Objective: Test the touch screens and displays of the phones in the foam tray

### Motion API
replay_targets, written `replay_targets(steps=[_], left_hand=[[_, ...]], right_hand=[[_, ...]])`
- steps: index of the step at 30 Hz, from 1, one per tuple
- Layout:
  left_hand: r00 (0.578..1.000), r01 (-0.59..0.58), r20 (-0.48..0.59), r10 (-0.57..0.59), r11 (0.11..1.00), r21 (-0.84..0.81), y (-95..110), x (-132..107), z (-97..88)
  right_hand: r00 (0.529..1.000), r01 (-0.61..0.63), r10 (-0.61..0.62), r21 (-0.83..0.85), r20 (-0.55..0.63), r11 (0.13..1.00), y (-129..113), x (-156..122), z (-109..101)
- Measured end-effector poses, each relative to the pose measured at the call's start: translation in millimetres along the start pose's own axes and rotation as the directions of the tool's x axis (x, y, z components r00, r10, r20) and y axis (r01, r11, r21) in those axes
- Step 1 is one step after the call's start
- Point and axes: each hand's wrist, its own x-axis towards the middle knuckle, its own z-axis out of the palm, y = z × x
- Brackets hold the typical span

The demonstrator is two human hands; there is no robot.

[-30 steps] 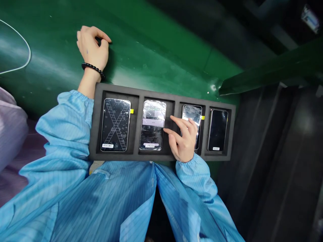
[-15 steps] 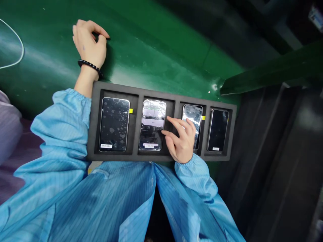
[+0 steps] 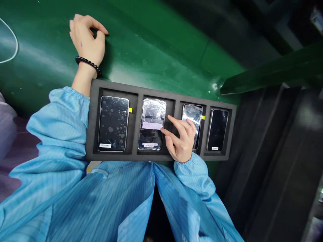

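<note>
A dark foam tray [image 3: 156,91] holds several smartphones, one in each compartment. My right hand [image 3: 182,139] hovers over the tray with fingers spread, one fingertip at the right edge of the second phone [image 3: 151,136], whose screen is lit under a wrinkled clear film. That hand partly covers the third phone [image 3: 193,112]. On the left lies a dark-screened phone [image 3: 114,124] with bubbles under its film, and at the right end another dark phone [image 3: 217,129]. Beyond the tray, my left hand [image 3: 88,38] rests on the green surface, fingers curled in and thumb against the index finger, nothing visible in it.
The green tabletop [image 3: 151,67] lies behind the tray, with a white cable [image 3: 16,47] at the far left. A green bar [image 3: 264,72] and dark ridged panels [image 3: 264,141] are to the right. Purple fabric [image 3: 7,134] shows at the left edge.
The second phone's screen shows a different layout, and my right fingertip has shifted slightly up and left along its edge. The left hand keeps its curled pose; the view has moved slightly.
</note>
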Motion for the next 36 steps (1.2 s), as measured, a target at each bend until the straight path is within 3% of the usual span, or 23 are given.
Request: replay_targets(steps=[4,15,19,22,25,29,31,33,36], left_hand=[[1.0,0.0,0.015,0.0,1.0,0.011,0.9,-1.7,-1.9],[1.0,0.003,0.015,-0.003,1.0,0.011,1.2,-0.6,-1.5],[0.999,-0.002,0.033,0.002,1.0,-0.001,1.8,-2.3,-2.5],[1.0,0.0,0.022,0.001,1.0,-0.016,1.3,-3.3,-2.0],[1.0,-0.004,-0.001,0.004,0.998,-0.056,-1.3,-1.8,2.0],[1.0,0.0,0.009,0.002,0.987,-0.161,-2.5,8.3,5.5],[0.999,0.011,0.052,0.001,0.972,-0.234,-0.8,11.9,-2.7],[0.995,0.01,0.097,0.02,0.953,-0.303,-0.1,4.7,-22.7],[0.989,-0.055,0.111,0.1,0.935,-0.35,-8.5,-40.4,-65.8]], right_hand=[[0.999,-0.002,0.004,0.044,-0.052,0.999,0.6,-1.8,1.1],[0.999,-0.015,0.016,0.061,-0.029,0.998,2.6,-3.0,2.0],[0.995,0.059,-0.062,0.049,0.083,0.997,-7.3,8.1,4.5],[0.96,0.166,-0.176,0.065,0.219,0.984,-21.5,20.1,10.9],[0.925,0.202,-0.216,0.074,0.312,0.976,-32.7,27.5,17.8],[0.949,0.187,-0.206,0.099,0.24,0.977,-31.6,27.9,19.7],[0.977,0.148,-0.163,0.111,0.141,0.983,-24.9,23.8,12.2],[0.992,0.097,-0.106,0.118,0.07,0.988,-15.9,12.8,-2.1],[1.0,0.006,-0.007,0.111,0.014,0.994,0.5,-23.4,-25.6]])
